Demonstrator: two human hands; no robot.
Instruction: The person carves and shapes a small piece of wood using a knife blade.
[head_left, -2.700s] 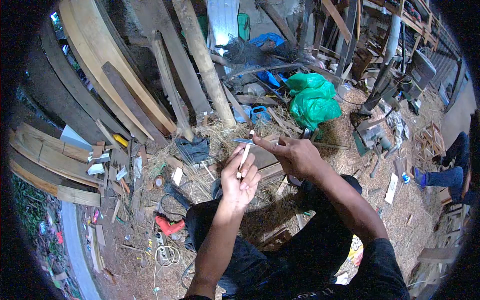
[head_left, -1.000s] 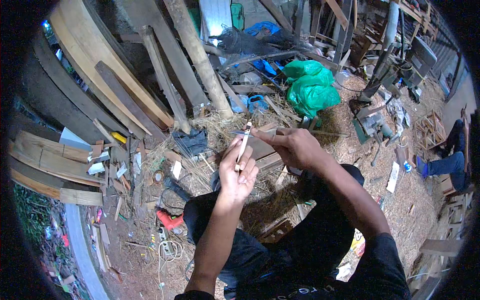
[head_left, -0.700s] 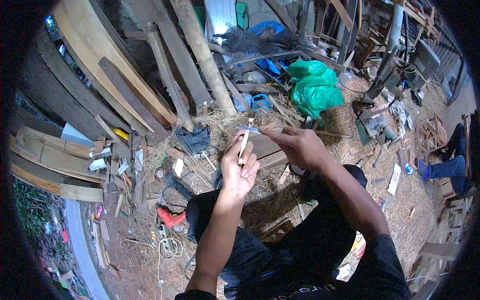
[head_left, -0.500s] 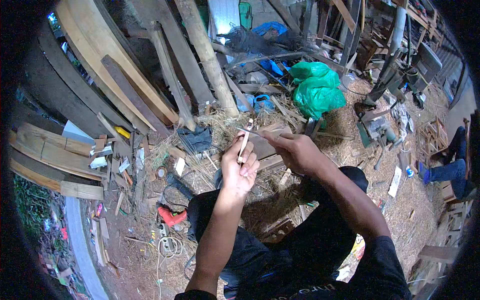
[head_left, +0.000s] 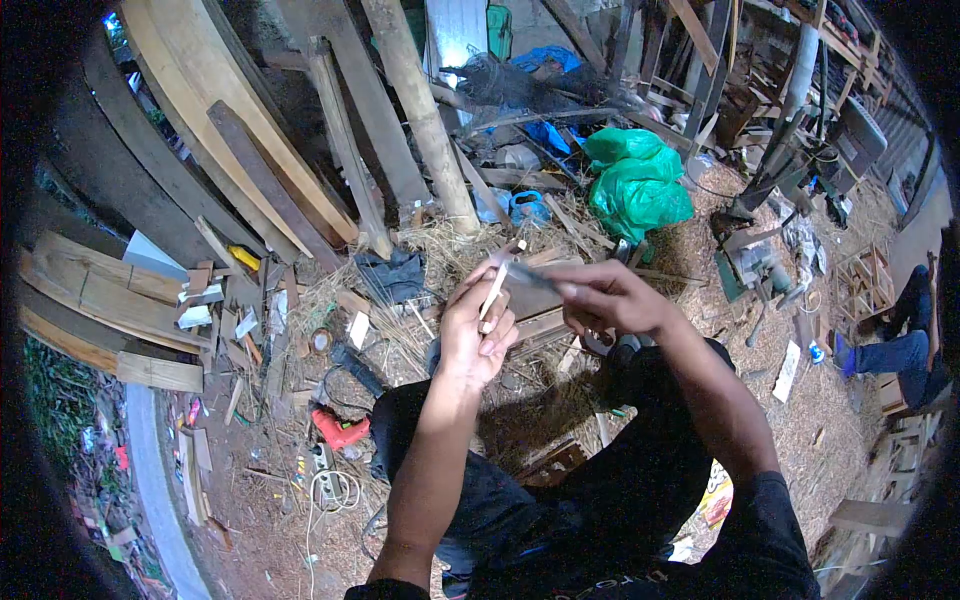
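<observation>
My left hand (head_left: 474, 340) is closed around a small pale wooden piece (head_left: 493, 296), its upper end standing above the fingers. From the right, my right hand (head_left: 622, 298) grips a flat, dark grey, blade-like tool (head_left: 538, 279), smeared by motion. The tool's far end overlaps the top of the wooden piece in this view. I cannot tell whether it is a file or a knife. Both hands are held up in front of my knees, over ground strewn with wood shavings.
A red power drill (head_left: 340, 428) lies left of my knee beside a white power strip (head_left: 324, 487) with its cord. Long planks (head_left: 240, 120) lean at the left. A green plastic bag (head_left: 640, 185) sits ahead. Another person's legs (head_left: 890, 350) show at the right.
My right hand has shifted slightly right and downward, and the tool now shows its broader, blurred side across the wooden piece. My left hand keeps its hold in nearly the same spot.
</observation>
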